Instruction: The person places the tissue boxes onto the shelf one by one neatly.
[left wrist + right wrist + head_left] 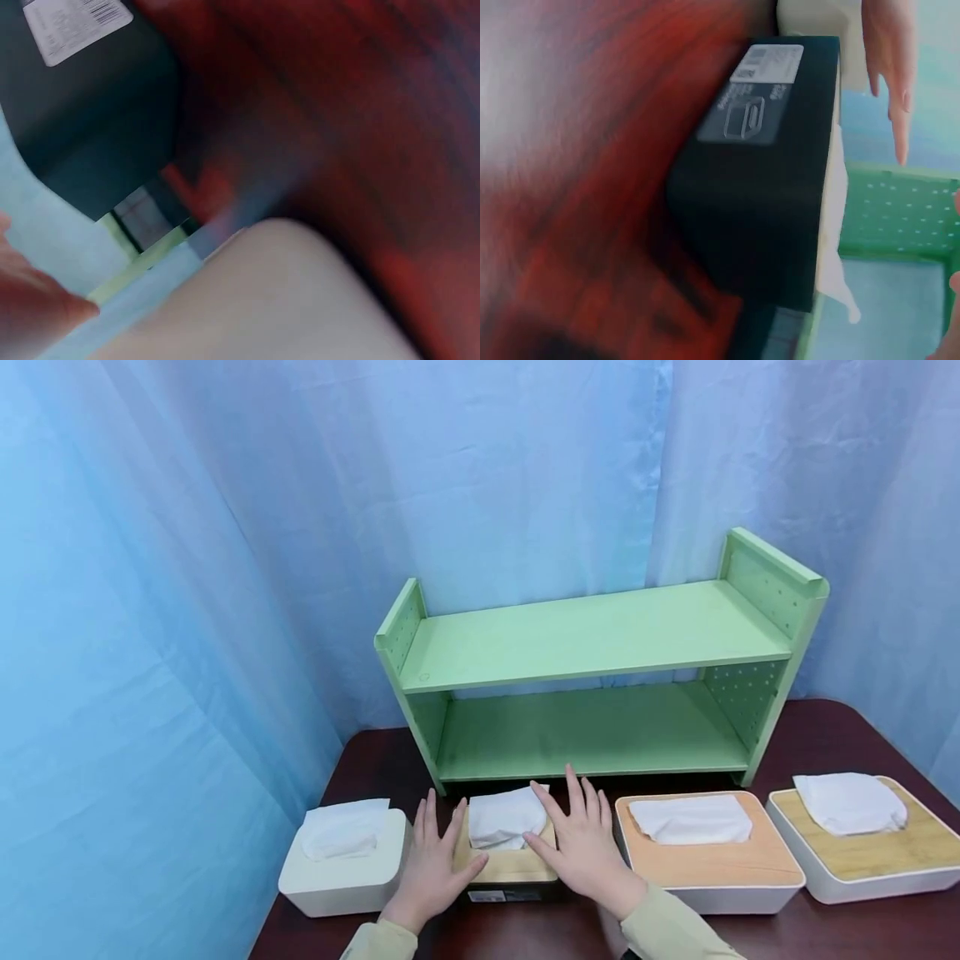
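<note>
A black tissue box (517, 892) with a light wooden lid stands on the dark red table, a white tissue (504, 818) sticking out of its top. My left hand (431, 870) is spread at the box's left side and my right hand (588, 847) at its right, fingers extended. Neither holds anything. In the right wrist view, the left hand (891, 56) appears apart from the box (757, 187), which bears a label on its dark side. Part of my left hand (37, 304) shows at the lower left of its own wrist view, near the box (97, 112).
A white tissue box (345, 877) stands on the left. To the right are a white box with an orange-toned lid (705, 868) and another with a wooden lid (862, 860). Behind them is a green two-tier shelf (600, 635), with blue curtains (525, 468) beyond.
</note>
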Available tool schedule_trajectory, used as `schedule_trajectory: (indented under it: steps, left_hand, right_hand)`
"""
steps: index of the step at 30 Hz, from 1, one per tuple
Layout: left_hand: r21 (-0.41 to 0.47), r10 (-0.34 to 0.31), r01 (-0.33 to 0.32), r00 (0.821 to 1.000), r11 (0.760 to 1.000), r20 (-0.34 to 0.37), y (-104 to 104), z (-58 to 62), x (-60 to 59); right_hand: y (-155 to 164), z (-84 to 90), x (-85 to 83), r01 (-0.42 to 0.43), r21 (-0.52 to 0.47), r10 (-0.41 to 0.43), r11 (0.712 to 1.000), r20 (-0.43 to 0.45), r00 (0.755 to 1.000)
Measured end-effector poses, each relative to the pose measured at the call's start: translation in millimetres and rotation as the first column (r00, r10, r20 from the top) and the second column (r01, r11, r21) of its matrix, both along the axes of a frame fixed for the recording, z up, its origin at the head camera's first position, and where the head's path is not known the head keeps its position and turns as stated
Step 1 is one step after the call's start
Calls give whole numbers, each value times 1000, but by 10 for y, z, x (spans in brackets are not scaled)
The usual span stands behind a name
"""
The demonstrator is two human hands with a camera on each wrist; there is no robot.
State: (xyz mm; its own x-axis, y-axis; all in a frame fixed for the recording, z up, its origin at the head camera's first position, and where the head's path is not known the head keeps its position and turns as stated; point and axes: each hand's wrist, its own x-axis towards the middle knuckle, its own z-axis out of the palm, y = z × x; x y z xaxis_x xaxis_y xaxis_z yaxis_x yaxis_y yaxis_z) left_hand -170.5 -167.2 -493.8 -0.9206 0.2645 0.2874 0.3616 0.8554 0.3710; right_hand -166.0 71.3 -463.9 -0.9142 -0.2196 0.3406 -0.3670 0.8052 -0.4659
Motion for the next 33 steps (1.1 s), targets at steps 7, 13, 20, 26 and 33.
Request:
schedule_trajectory:
  steps: [7, 13, 20, 26, 33]
  left_hand:
    - [112, -71, 47, 973, 993, 219, -17, -100, 15]
    - [188, -110, 55, 949, 981, 297, -33, -161, -13]
    - [231, -134, 64, 944, 971, 303, -13, -206, -59]
    - [211, -146, 82, 940, 974, 307, -23, -223, -64]
    - [203, -132, 69, 939, 977, 317, -15, -235, -68]
  right_hand:
    - [-158, -168, -13, -7, -160, 52, 987, 278, 959]
    - [-199, -298, -37, 30, -269, 92, 963, 429, 899]
    - [-200, -376, -43, 28, -292, 94, 956, 397, 913]
    - [-187, -408, -36, 29, -294, 83, 955, 362, 928]
    - [-159, -405, -59, 5, -313, 116, 950, 368, 923]
